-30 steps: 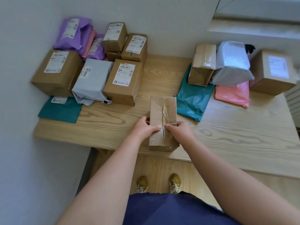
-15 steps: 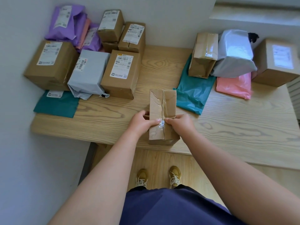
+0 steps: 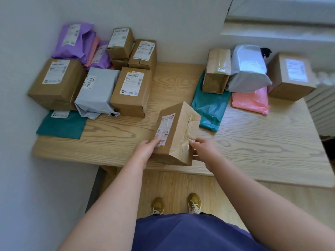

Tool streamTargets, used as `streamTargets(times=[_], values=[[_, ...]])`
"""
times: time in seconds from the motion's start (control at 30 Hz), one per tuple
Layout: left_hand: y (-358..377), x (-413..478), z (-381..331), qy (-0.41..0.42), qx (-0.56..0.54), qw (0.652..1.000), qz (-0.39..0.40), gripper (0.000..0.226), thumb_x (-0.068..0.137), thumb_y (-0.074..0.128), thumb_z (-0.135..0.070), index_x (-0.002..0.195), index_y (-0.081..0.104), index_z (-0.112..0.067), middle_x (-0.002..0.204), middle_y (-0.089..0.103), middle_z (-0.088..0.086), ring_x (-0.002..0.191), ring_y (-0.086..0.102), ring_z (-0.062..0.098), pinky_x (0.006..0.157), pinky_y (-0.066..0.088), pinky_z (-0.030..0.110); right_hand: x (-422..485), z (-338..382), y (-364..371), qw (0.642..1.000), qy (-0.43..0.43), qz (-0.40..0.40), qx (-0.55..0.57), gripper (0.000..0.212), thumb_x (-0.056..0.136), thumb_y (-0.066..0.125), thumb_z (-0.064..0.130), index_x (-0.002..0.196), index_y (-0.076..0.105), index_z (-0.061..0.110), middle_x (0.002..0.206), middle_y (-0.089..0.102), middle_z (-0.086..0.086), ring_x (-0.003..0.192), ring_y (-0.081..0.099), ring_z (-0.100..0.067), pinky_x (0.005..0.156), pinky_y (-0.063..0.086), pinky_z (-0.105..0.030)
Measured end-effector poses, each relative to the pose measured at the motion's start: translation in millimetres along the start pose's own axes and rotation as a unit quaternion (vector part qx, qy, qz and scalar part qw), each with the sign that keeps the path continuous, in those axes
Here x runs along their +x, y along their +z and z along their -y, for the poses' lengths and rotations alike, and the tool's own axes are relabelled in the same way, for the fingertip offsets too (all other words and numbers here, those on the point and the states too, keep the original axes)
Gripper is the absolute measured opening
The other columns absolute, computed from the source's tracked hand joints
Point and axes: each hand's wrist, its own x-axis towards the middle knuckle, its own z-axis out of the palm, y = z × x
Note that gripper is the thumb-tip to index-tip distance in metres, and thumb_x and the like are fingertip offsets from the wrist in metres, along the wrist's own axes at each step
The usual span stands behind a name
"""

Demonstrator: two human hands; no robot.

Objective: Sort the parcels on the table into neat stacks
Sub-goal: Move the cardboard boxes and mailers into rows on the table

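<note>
- Left hand (image 3: 145, 151): fingers laid straight and flat against the labelled side of a brown cardboard box with crinkled clear tape (image 3: 178, 134). Thumb not visible.
- Right hand (image 3: 204, 151): fingers curled onto the taped face at the box's near right corner, thumb against the end below, pinching that corner.
- Box condition: held between both hands and tilted, white shipping label (image 3: 164, 130) facing up and left. Whether its lower edge touches the surface cannot be confirmed.
- Box location: near the front edge of the light wooden table (image 3: 253, 142), between two groups of parcels.
- Left group, nearest first: brown labelled carton (image 3: 131, 91), grey plastic mailer (image 3: 96, 93) touching it, large brown carton (image 3: 56, 84) against the wall, flat teal mailer (image 3: 61, 124) partly under the large carton.
- Left group, rear corner: purple plastic mailers (image 3: 76, 40) piled loosely, two small brown cartons (image 3: 120, 42) beside them.
- Right group: crumpled teal mailer (image 3: 210, 107) just beside the held box, with a taped brown carton (image 3: 216, 69) resting on its far end. Pale grey plastic bag (image 3: 248, 69) leans against that carton and overlies a pink mailer (image 3: 251, 100).
- Far right: brown carton with a pale label (image 3: 291, 77) near the table's end.
</note>
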Motion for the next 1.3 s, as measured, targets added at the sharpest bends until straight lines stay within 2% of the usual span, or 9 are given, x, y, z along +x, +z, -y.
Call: streamTargets(times=[0.1,0.27,0.43,0.63,0.73,0.93,1.0,1.1,1.3], values=[[-3,3,2,0.018,-0.012,0.999,-0.038,0.051,0.082,0.077,-0.044,0.114,0.065,-0.006,0.11,0.07,0.007,0.091,0.063,0.016,0.072,0.048,0.027,1,-2,3,0.999,-0.007,-0.027,-0.039,0.025,0.102,0.049,0.028,0.12,0.063,0.018,0.114,0.067,-0.006,0.104,0.063,-0.027,0.096,0.053,-0.047],[9,-1,3,0.025,0.024,0.999,0.029,0.03,0.088,0.074,-0.023,0.111,0.064,-0.006,0.107,0.07,0.01,0.075,0.062,0.013,0.053,0.046,0.019,1,6,5,0.998,0.025,-0.049,0.023,0.044,0.101,0.04,0.054,0.125,0.06,0.023,0.117,0.064,-0.001,0.11,0.061,-0.025,0.101,0.049,-0.045],[16,-2,2,0.025,0.012,0.999,0.027,0.024,0.087,0.075,-0.022,0.105,0.063,-0.011,0.104,0.071,0.006,0.082,0.063,0.017,0.066,0.05,0.028,2,-7,-2,0.999,0.0,-0.014,-0.051,0.032,0.102,0.05,0.034,0.128,0.058,0.017,0.108,0.065,0.0,0.086,0.06,-0.015,0.07,0.051,-0.033],[18,-4,11,-0.071,-0.027,0.997,0.036,0.08,0.082,0.052,-0.074,0.134,0.056,-0.013,0.135,0.057,-0.005,0.122,0.053,0.019,0.109,0.038,0.04,3,-11,-5,0.999,0.006,0.001,-0.052,0.032,0.103,0.046,0.039,0.126,0.057,0.02,0.114,0.066,0.0,0.098,0.062,-0.021,0.084,0.052,-0.04],[23,-10,13,-0.09,-0.021,0.994,0.051,0.07,0.096,0.045,-0.063,0.145,0.047,-0.013,0.148,0.047,0.001,0.138,0.042,0.025,0.117,0.03,0.044,3,-14,-12,0.999,0.015,0.006,-0.043,0.028,0.104,0.044,0.041,0.122,0.057,0.024,0.115,0.066,0.001,0.104,0.063,-0.023,0.095,0.053,-0.048],[19,-7,6,-0.08,-0.078,0.99,0.086,0.049,0.083,0.071,-0.055,0.12,0.064,-0.023,0.12,0.066,-0.002,0.117,0.059,0.018,0.101,0.05,0.039,4,-16,-26,0.998,0.048,-0.007,0.04,0.015,0.105,0.045,0.025,0.096,0.056,0.02,0.091,0.061,0.0,0.079,0.057,-0.017,0.086,0.053,-0.043],[17,-2,1,-0.067,-0.108,0.987,0.098,0.039,0.083,0.075,-0.045,0.112,0.068,-0.021,0.111,0.073,-0.001,0.107,0.065,0.015,0.09,0.054,0.032,4,-21,-29,0.999,0.035,-0.002,0.038,0.009,0.103,0.049,0.02,0.107,0.056,0.02,0.1,0.066,-0.003,0.088,0.063,-0.021,0.089,0.052,-0.043],[16,-3,-7,-0.017,-0.111,0.99,0.083,0.023,0.086,0.074,-0.029,0.099,0.066,-0.012,0.097,0.073,0.003,0.091,0.066,0.017,0.078,0.053,0.029,0,-23,-23,1.0,0.019,0.0,0.023,0.039,0.1,0.054,0.019,0.138,0.048,0.023,0.123,0.063,-0.006,0.109,0.062,-0.026,0.097,0.051,-0.045],[22,-12,-7,0.016,-0.042,0.996,0.079,0.021,0.085,0.075,-0.025,0.098,0.063,-0.013,0.096,0.071,0.004,0.085,0.064,0.016,0.077,0.05,0.029,-6,-13,-14,0.997,0.045,0.02,0.061,0.025,0.105,0.042,0.031,0.116,0.062,0.021,0.111,0.066,-0.006,0.099,0.065,-0.027,0.099,0.052,-0.048]])
